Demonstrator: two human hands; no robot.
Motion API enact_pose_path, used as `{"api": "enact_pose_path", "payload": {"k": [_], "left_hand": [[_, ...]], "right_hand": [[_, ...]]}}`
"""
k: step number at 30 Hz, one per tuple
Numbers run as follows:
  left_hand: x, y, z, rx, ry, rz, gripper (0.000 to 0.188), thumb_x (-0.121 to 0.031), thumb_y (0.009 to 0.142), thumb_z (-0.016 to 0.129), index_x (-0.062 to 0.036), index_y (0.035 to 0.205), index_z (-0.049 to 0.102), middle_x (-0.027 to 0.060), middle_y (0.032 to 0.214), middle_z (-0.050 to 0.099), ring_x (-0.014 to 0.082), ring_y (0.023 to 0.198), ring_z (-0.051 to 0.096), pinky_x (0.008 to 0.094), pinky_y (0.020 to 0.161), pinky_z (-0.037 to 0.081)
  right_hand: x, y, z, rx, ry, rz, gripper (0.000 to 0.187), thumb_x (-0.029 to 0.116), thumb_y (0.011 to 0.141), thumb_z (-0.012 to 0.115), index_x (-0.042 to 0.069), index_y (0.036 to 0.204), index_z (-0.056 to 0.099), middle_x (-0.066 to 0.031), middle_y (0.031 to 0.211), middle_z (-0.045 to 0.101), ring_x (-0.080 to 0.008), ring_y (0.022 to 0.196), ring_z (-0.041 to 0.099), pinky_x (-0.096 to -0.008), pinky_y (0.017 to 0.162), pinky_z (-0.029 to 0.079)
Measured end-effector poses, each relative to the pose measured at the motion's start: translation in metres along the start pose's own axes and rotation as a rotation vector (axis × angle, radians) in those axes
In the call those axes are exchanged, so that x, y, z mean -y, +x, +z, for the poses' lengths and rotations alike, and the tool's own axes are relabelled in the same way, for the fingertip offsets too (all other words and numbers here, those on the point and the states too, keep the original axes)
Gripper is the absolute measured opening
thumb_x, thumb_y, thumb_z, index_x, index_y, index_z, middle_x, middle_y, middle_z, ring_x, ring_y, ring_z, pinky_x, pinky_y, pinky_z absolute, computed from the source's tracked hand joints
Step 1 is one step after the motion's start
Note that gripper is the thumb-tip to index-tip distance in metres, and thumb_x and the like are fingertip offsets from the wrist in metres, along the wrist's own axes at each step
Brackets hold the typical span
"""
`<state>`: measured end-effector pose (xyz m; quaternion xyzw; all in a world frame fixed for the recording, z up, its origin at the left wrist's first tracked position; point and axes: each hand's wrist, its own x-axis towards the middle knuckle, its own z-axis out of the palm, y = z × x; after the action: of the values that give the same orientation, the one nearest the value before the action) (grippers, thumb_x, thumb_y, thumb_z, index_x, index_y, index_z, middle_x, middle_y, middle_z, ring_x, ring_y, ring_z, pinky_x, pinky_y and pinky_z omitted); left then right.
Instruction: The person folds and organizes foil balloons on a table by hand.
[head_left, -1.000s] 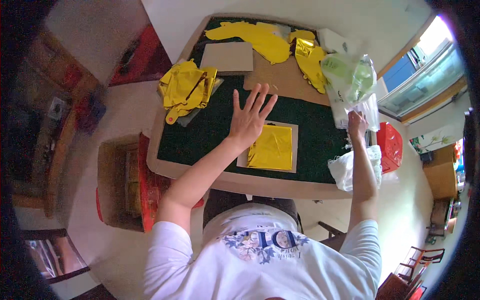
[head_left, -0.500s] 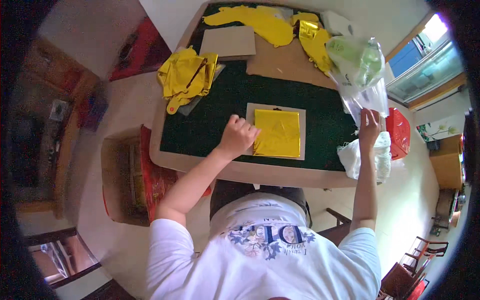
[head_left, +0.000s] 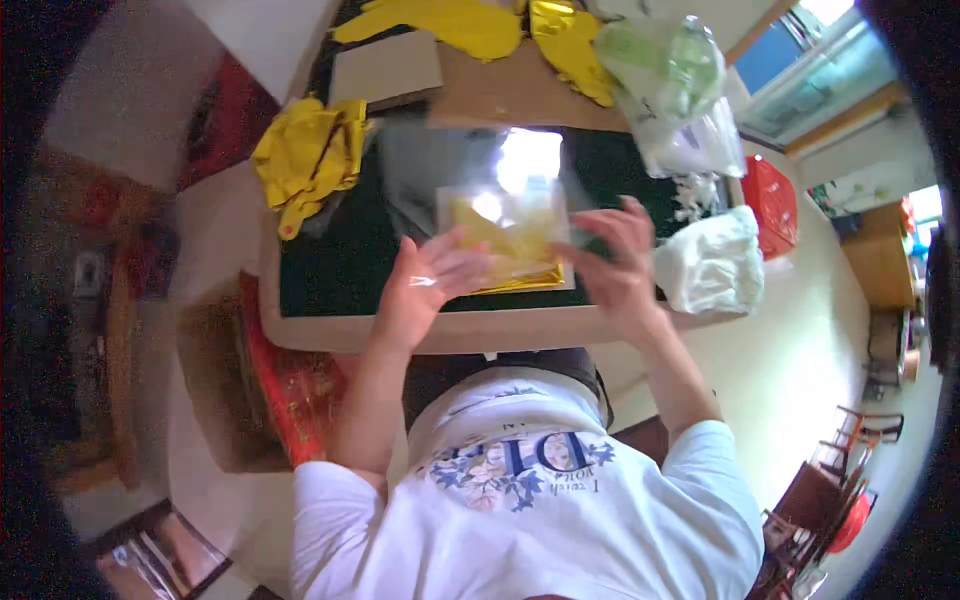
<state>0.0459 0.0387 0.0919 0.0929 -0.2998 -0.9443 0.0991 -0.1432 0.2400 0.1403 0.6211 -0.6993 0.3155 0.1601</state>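
A clear plastic bag (head_left: 530,160), glossy and smeared by motion, is held up over the table between my hands. My right hand (head_left: 615,260) grips its right edge between thumb and fingers, the other fingers raised. My left hand (head_left: 425,285) reaches to the bag's lower left with fingers stretched out and thumb apart. A small white piece (head_left: 423,281) shows on that palm. Beneath the bag lies a folded gold foil sheet (head_left: 520,280), partly hidden by the bag, on a pale card (head_left: 572,274).
Crumpled gold foil balloons (head_left: 310,160) lie at the table's left. Flat gold foil shapes (head_left: 430,25) and a grey-beige board (head_left: 388,68) are at the back. Plastic bags (head_left: 665,75), a white bundle (head_left: 710,260) and a red bag (head_left: 770,205) line the right. An open carton (head_left: 215,380) stands lower left.
My right hand has moved left from the pile of plastic bags and brought a clear bag over the foil sheet. My left hand has opened from a loose fist. The view has shifted.
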Motion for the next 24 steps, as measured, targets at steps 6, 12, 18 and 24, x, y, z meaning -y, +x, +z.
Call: {"api": "enact_pose_path", "payload": {"k": [6, 12, 18, 24], "left_hand": [[-0.009, -0.024, 0.005, -0.337, 0.379, 0.156, 0.033, -0.014, 0.097, 0.047, 0.0032, 0.124, 0.053, 0.0211, 0.113, 0.064, 0.0289, 0.1, 0.065, 0.0381, 0.09, 0.052], [-0.027, -0.047, -0.008, -0.252, 0.328, 0.446, 0.032, -0.013, 0.098, 0.047, 0.0016, 0.125, 0.052, 0.0217, 0.112, 0.064, 0.0308, 0.101, 0.065, 0.0432, 0.092, 0.052], [-0.024, -0.033, 0.006, 0.053, 0.174, 0.483, 0.027, -0.016, 0.097, 0.05, -0.004, 0.12, 0.057, 0.0212, 0.112, 0.064, 0.0324, 0.103, 0.063, 0.0469, 0.091, 0.051], [-0.018, -0.013, 0.033, -0.288, 0.652, 0.255, 0.025, -0.012, 0.099, 0.045, -0.0016, 0.118, 0.058, 0.0196, 0.11, 0.065, 0.0288, 0.084, 0.07, 0.0358, 0.075, 0.057]], "right_hand": [[0.022, -0.01, 0.026, 0.234, -0.08, 0.084, 0.063, 0.012, 0.068, 0.068, 0.023, 0.129, 0.057, -0.0136, 0.148, 0.034, -0.0335, 0.138, 0.03, -0.0607, 0.11, 0.015], [0.019, -0.028, 0.032, 0.494, -0.31, 0.316, 0.071, 0.02, 0.082, 0.066, 0.022, 0.145, 0.034, -0.0165, 0.155, 0.011, -0.0378, 0.144, 0.005, -0.0659, 0.108, 0.007], [0.015, -0.031, 0.042, 0.176, 0.282, 0.435, 0.046, 0.014, 0.093, 0.056, 0.012, 0.137, 0.045, -0.0207, 0.137, 0.044, -0.0354, 0.128, 0.043, -0.0441, 0.103, 0.039], [0.02, -0.023, 0.04, 0.175, 1.837, 1.069, 0.045, 0.025, 0.103, 0.038, 0.009, 0.144, 0.031, -0.015, 0.109, 0.063, -0.0231, 0.101, 0.063, -0.0328, 0.083, 0.053]]}}
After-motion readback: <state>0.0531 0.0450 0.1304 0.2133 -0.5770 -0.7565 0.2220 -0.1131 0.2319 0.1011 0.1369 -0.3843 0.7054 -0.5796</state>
